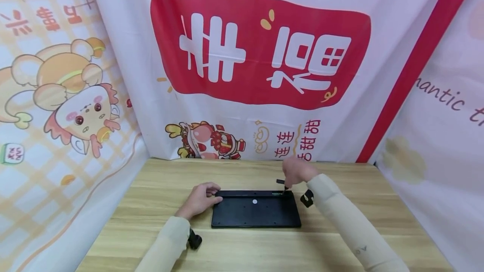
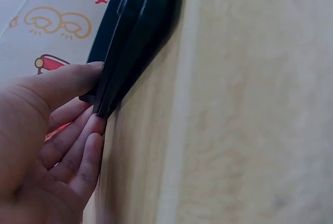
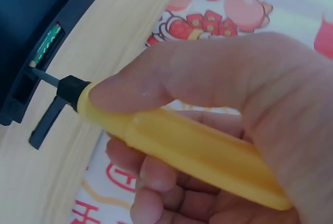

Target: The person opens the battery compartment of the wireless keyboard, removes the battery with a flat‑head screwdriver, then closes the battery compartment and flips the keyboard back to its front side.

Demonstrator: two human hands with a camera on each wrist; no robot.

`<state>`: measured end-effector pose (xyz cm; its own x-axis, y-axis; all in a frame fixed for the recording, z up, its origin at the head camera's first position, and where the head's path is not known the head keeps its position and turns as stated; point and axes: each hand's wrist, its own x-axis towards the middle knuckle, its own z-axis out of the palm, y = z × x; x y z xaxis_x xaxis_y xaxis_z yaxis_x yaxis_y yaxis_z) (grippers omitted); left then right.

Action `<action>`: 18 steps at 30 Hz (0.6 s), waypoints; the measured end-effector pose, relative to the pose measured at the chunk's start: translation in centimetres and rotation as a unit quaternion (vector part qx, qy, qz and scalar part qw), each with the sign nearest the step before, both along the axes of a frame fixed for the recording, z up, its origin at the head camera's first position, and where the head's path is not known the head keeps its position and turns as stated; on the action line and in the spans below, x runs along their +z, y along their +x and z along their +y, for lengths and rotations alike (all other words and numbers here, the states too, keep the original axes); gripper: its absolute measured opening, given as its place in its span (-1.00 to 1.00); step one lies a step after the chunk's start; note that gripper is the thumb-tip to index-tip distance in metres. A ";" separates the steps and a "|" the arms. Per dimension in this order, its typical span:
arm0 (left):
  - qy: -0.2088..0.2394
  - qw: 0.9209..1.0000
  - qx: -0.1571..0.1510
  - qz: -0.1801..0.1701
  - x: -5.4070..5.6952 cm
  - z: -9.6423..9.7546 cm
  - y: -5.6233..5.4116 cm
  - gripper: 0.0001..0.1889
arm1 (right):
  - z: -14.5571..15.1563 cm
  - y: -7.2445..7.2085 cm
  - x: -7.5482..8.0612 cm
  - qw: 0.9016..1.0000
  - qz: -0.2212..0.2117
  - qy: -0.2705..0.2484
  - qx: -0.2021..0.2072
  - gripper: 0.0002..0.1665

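A black keyboard (image 1: 257,214) lies face down on the wooden table. My left hand (image 1: 200,200) grips its far left corner, thumb (image 2: 78,81) on one face and fingers against the edge. My right hand (image 1: 298,172) holds a screwdriver with a yellow handle (image 3: 192,151) and a black collar (image 3: 72,92). Its metal tip reaches into the uncovered battery slot at the keyboard's far right, touching or very near the end of a green battery (image 3: 47,46). Beyond the slot lies a small black cover (image 3: 47,122), loose on the table.
Printed cloth hangs behind the wooden table (image 1: 159,238) and along both sides, its back panel (image 1: 261,45) red and white. A black strap (image 1: 194,239) circles the left wrist, and another black band (image 1: 307,198) the right.
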<state>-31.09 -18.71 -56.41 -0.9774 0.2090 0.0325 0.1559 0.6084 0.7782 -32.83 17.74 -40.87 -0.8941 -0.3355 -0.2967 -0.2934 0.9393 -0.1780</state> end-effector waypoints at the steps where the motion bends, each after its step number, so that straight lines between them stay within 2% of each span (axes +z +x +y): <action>1: 0.001 1.000 0.001 0.000 -0.1 0.0 0.0 -0.69 | 0.5 -0.2 -0.1 1.000 -0.003 -0.015 0.001 -0.46; 5: 0.004 1.000 0.004 0.005 -0.2 0.1 0.1 -0.73 | 2.9 -0.9 -0.8 0.996 -0.011 -0.088 0.011 -0.60; 8: 0.004 1.000 0.006 0.010 -0.1 0.2 0.2 -0.76 | 4.8 -1.4 -1.6 0.990 -0.030 -0.137 0.002 -0.72; 10: 0.001 1.000 0.006 0.011 -0.1 0.3 0.2 -0.77 | 5.8 -1.5 -2.0 0.984 -0.051 -0.171 -0.018 -0.80; 13: -0.001 1.000 0.006 0.012 0.1 0.3 0.2 -0.78 | 7.2 -1.5 -2.7 0.970 -0.084 -0.220 -0.066 -0.91; 18: -0.008 1.000 0.005 0.010 0.5 0.3 0.3 -0.79 | 9.1 -1.4 -4.2 0.942 -0.129 -0.289 -0.116 -0.83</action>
<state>-30.82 -18.41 -55.94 -0.9785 0.2004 0.0485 0.1655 0.6229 0.7646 -34.20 26.83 -45.09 -0.8867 -0.3118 -0.3414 0.0304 0.6975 -0.7159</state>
